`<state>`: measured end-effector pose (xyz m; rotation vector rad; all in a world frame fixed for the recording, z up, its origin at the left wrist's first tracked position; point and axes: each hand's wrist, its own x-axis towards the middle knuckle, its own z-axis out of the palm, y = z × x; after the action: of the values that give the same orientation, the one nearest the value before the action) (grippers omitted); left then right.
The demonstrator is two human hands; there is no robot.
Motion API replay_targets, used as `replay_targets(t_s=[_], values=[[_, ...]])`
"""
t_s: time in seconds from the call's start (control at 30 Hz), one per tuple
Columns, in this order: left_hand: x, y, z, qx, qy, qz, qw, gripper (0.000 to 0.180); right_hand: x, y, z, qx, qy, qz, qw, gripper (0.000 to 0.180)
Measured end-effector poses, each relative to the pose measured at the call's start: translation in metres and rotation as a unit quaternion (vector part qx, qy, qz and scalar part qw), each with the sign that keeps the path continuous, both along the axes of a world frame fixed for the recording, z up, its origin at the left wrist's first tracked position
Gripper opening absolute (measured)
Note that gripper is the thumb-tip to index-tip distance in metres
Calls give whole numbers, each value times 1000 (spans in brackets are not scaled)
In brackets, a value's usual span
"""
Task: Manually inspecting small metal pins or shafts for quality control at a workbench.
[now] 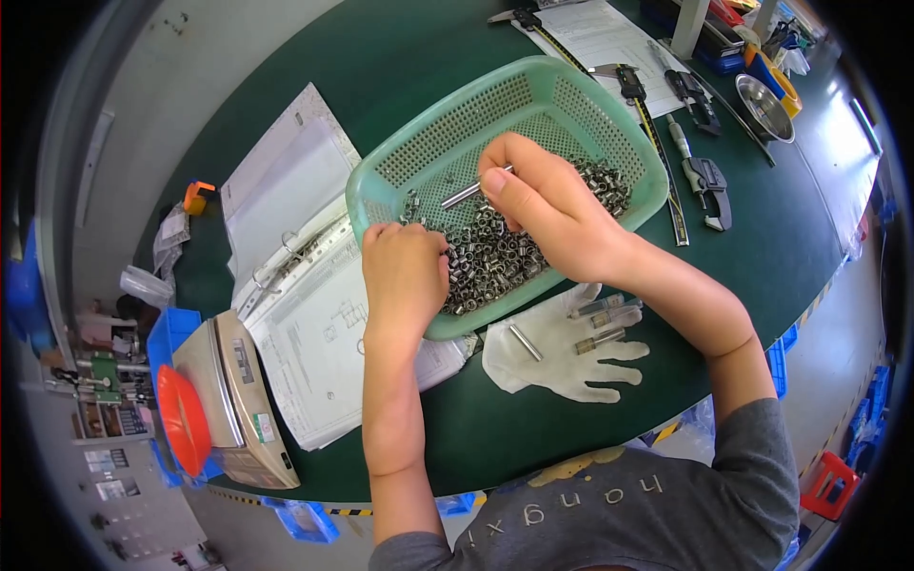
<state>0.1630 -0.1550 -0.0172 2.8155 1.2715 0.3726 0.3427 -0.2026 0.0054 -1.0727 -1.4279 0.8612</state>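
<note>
My right hand pinches a slim metal pin between thumb and forefinger, above a green perforated plastic basket. Many small shiny metal sleeves lie heaped in the basket. At its near left side, my left hand reaches over the rim with curled fingers; the fingertips are partly hidden, and whatever they hold cannot be made out. Just in front of the basket lies a white glove. On it rest a short metal rod and several small clear tubes.
Left of the basket, an open ring binder with drawings lies beside a weighing scale and a red tray. Calipers, a micrometer and a steel bowl sit at the right on the green table.
</note>
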Motion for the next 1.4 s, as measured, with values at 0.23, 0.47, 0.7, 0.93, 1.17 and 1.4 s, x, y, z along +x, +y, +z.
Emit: replay_targets(t_s=[0.23, 0.47, 0.7, 0.93, 1.17, 1.4], values=[[-1, 3, 13, -55, -183, 6, 981, 7, 4, -1, -1, -15, -83, -4, 996, 19], [-6, -5, 23, -397, -535, -22, 746, 14, 2, -4, 0, 45, -102, -7, 994, 20], [-2, -8, 23, -372, -557, -53, 740, 15, 0, -4, 3, 83, -178, -54, 979, 17], [-3, -11, 28, -325, -522, -21, 788, 16, -1, -2, 0, 196, -262, -105, 939, 18], [3, -15, 27, -363, -529, -29, 766, 18, -1, -5, 0, 148, -244, -45, 957, 15], [9, -20, 27, -147, -456, -37, 877, 19, -1, -3, 1, 13, -112, 51, 992, 16]])
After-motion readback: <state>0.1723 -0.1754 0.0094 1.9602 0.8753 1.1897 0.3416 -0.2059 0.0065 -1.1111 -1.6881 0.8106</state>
